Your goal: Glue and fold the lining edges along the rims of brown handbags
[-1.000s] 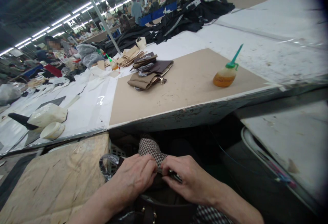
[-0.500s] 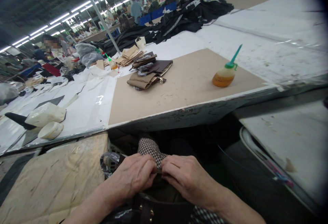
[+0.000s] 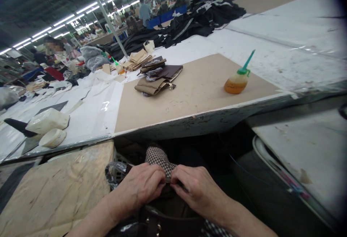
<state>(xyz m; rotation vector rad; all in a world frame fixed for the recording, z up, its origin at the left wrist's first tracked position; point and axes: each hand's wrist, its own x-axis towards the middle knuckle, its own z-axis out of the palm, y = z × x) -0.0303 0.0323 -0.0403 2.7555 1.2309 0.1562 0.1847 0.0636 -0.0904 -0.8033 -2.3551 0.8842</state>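
Observation:
In my lap lies a dark brown bag [image 3: 173, 224] with small gold-coloured metal fittings near its lower part. My left hand [image 3: 145, 183] is closed, with thumb and fingers pinching the bag's upper edge. Close beside it, my right hand [image 3: 196, 185] pinches the same edge, its fingers curled. Between the two hands only a short bit of that edge shows, and the fingertips hide the rest. A plastic-wrapped loop [image 3: 110, 175], which looks like a handle, sticks out left of my left hand. Checked cloth [image 3: 157, 157] is visible beyond the hands.
On the table ahead, a brown board [image 3: 200, 81] carries a stack of folded brown pieces [image 3: 159, 76] and a squeeze bottle [image 3: 237, 81] of amber liquid. A white container [image 3: 48, 121] and a small tub [image 3: 52, 138] stand left. A covered surface [image 3: 67, 186] is beside me.
Both hands keep their pinch on the bag's edge, with the right fingers shifting slightly. The bag's dark lower part sits a little differently. The view has tilted slightly.

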